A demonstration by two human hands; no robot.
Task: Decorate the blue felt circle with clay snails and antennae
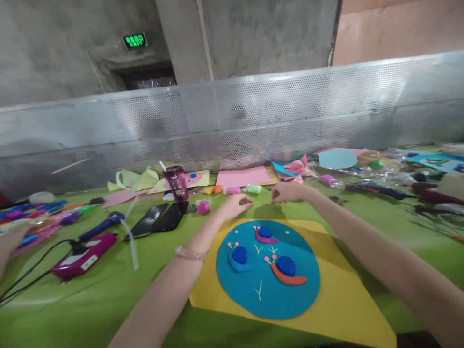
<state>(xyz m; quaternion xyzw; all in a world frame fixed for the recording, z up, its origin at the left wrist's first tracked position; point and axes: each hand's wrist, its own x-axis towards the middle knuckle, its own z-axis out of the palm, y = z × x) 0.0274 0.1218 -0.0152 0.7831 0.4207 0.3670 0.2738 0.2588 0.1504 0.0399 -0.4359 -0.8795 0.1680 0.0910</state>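
Note:
Past the far edge of a yellow sheet (348,299), my left hand (236,206) is raised with thumb and fingertips pinched. Facing it, my right hand (288,192) also has its fingers drawn together. Anything between either hand's fingertips is too small to make out. Between my forearms, a blue paper disc (239,295) lies on the sheet. It carries three snails with blue round shells: a purple one (266,239), a blue one (241,267) and an orange one (293,280). Thin pale green grass strokes (258,291) lie between them. Packets of green clay (253,189) and pink clay (232,190) are behind my hands.
At left are a purple power strip (85,257), a blue glue gun (99,227), black phones (170,216) and a purple cup (176,184) with a straw. Another person's arm (10,239) shows at the left edge. A dark-handled tool (379,189) lies right. A perforated metal barrier (290,116) stands behind.

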